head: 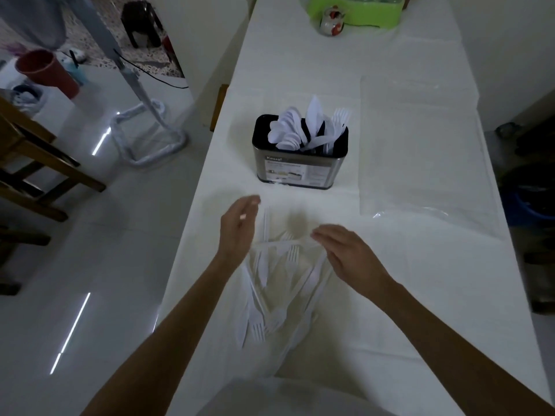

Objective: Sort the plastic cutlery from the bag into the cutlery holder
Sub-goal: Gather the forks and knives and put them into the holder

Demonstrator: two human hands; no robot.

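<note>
Head view has 2 hands over the pile. Is either holding anything? (Ana)

Not that I can make out. The left hand (237, 229) is blurred, with loosely curved fingers around nothing. The right hand (348, 253) has straight, released fingers just above the loose cutlery (279, 280) on the table (390, 295). The clear bag (420, 151) lies flat to the right and looks emptied. (Ben)

So the step is picking from the heap? (Ana)

I'd say so. The pieces are white on a white cloth and crossed over each other, so take 1 kind at a time. Pinch by the handles, lift the top pieces first, and line the handles up before carrying them. (Ben)

Where do they go? (Ana)

The cutlery holder (300, 166) stands straight ahead, well apart from the pile. It appears to hold 3 groups: spoons (285, 127) on the left, knives (313, 115) in the middle, forks (339, 121) on the right. Drop them in handle-down from above, because the heads already standing there lean and could snag. (Ben)

Any edges to mind? (Ana)

The table's left edge runs close beside the left hand, with bare floor (120, 235) beyond it, so a flicked piece could go over. Sweep strays to the right, where there is open cloth. The straight path forward to the holder looks unobstructed. (Ben)
</note>
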